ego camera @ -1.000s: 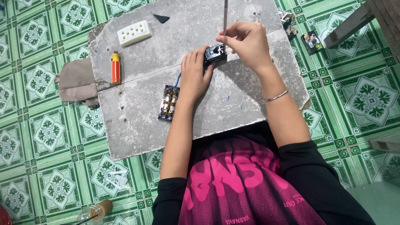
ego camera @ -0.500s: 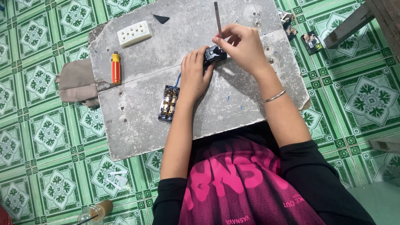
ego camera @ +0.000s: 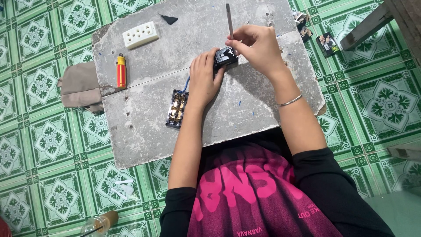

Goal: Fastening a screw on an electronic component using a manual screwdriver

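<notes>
Looking down from my head, I have a grey slab (ego camera: 144, 127) lying on the green patterned floor tiles (ego camera: 39, 145), and near its far edge my left hand (ego camera: 205, 79) is curled down over a small black electrical part (ego camera: 226, 57), fingers closed on its near side to pin it to the slab. My right hand (ego camera: 258, 46) is pinched shut around the shaft of a thin screwdriver (ego camera: 229, 19) that stands almost upright, its tip hidden where it meets the black part. A blue wire (ego camera: 186, 84) runs from under my left palm to a black switch block with brass contacts (ego camera: 176, 108), which lies face up toward the middle of the slab, just beside my left wrist. At the far left corner sits a white socket plate (ego camera: 140, 34), and a red and yellow tester pen (ego camera: 121, 70) lies near the left edge, well apart from my hands. A brown folded cloth (ego camera: 79, 85) touches the slab's left edge. I judge the tip could slip off the screw and jab my left fingers, since they sit so close, or the part could twist and strain the blue wire
</notes>
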